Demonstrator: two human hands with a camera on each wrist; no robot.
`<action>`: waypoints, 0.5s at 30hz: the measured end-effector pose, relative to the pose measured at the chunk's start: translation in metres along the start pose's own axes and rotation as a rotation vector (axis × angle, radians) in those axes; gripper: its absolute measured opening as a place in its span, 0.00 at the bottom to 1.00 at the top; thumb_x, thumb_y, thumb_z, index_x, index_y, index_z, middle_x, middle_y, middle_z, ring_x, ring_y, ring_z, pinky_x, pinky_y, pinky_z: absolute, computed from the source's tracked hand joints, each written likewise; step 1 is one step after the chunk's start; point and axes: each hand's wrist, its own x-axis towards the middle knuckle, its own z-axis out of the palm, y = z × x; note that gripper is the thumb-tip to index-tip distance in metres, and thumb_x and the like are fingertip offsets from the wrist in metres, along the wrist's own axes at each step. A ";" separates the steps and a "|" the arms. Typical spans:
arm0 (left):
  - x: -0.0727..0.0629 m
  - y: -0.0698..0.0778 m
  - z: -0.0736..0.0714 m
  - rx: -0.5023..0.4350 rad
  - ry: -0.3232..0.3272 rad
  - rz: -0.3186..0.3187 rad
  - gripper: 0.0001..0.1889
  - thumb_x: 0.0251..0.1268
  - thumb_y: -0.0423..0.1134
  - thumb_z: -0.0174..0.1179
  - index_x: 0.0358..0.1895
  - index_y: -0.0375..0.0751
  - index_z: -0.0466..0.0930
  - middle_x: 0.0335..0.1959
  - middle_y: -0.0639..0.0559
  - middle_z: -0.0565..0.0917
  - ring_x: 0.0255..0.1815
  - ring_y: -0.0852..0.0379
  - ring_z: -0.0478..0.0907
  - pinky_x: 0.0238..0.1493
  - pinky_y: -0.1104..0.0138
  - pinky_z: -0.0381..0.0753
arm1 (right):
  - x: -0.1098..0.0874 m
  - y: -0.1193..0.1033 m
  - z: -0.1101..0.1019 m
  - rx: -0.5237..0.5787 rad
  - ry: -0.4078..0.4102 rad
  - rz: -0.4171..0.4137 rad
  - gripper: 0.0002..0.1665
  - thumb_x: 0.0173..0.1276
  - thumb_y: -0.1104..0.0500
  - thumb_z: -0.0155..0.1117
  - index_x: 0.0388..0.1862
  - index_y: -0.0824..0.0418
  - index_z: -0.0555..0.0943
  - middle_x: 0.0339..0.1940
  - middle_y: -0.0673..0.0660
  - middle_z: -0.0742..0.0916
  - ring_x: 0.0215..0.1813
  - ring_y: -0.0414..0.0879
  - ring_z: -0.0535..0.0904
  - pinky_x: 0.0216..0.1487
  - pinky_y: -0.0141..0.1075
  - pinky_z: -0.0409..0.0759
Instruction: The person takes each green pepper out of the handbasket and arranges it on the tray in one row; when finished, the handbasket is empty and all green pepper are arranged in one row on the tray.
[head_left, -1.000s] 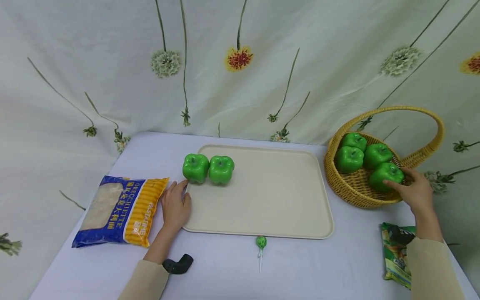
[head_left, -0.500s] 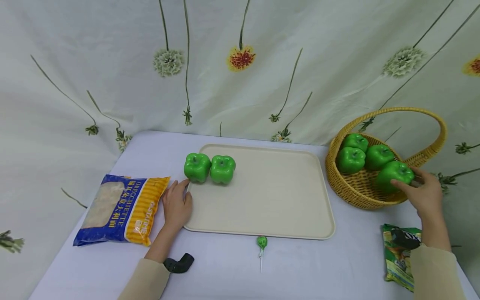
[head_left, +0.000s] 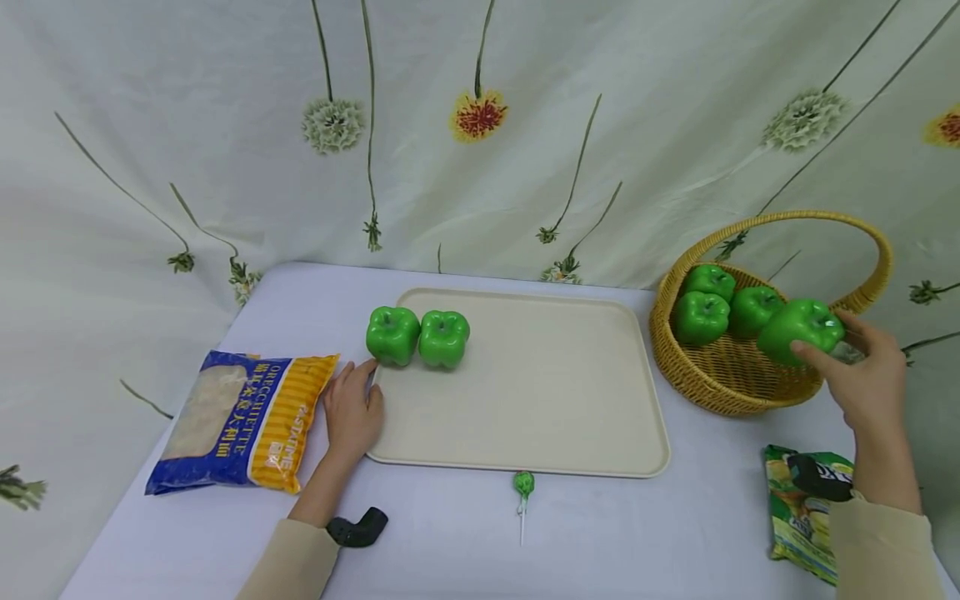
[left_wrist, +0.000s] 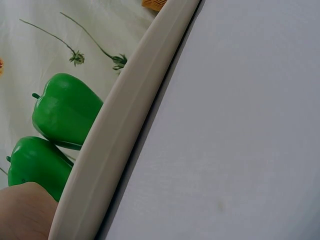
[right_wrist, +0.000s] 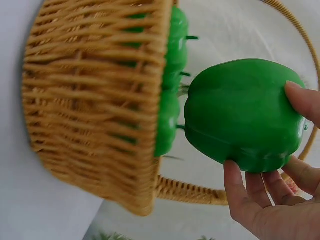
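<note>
My right hand (head_left: 870, 375) grips a green bell pepper (head_left: 798, 332) by its right side, over the near right part of the wicker basket (head_left: 690, 383). In the right wrist view this bell pepper (right_wrist: 245, 112) is off the basket's rim, with thumb on one side and fingertips on the other. Several green peppers (head_left: 701, 318) sit inside the basket. My left hand (head_left: 352, 417) rests on the left edge of the beige tray (head_left: 525, 400), thumb and fingers relaxed. Just beyond it, two green bell peppers (head_left: 442, 340) stand side by side at the tray's far left corner.
A blue and yellow bag of orecchiette pasta (head_left: 240, 421) lies left of my left hand. In front of the tray is a green lollipop (head_left: 523, 483). Near my right forearm lies a green snack packet (head_left: 802, 525). The basket's tall handle (head_left: 810, 217) arches behind the held pepper.
My right hand has lifted the bell pepper from inside the basket, up and to the right. My left hand and the peppers on the tray have stayed in place.
</note>
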 end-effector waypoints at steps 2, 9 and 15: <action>0.000 0.000 0.000 -0.001 -0.007 -0.006 0.22 0.68 0.30 0.47 0.64 0.30 0.71 0.65 0.33 0.74 0.74 0.33 0.57 0.74 0.40 0.47 | -0.002 -0.007 0.001 0.002 0.025 -0.017 0.42 0.66 0.52 0.65 0.77 0.52 0.61 0.75 0.60 0.63 0.75 0.52 0.59 0.68 0.41 0.68; 0.001 -0.002 -0.001 0.002 -0.011 -0.011 0.22 0.68 0.30 0.47 0.64 0.30 0.71 0.65 0.33 0.74 0.74 0.33 0.57 0.74 0.40 0.47 | -0.014 -0.026 0.002 0.067 0.042 -0.105 0.41 0.63 0.57 0.69 0.74 0.52 0.65 0.58 0.34 0.67 0.58 0.27 0.65 0.55 0.17 0.73; 0.001 -0.002 0.000 0.006 -0.003 -0.006 0.21 0.68 0.30 0.48 0.64 0.30 0.72 0.64 0.33 0.75 0.74 0.32 0.58 0.73 0.39 0.48 | -0.028 -0.038 0.012 0.165 0.013 -0.242 0.39 0.60 0.63 0.71 0.71 0.57 0.70 0.49 0.30 0.68 0.51 0.24 0.65 0.45 0.10 0.69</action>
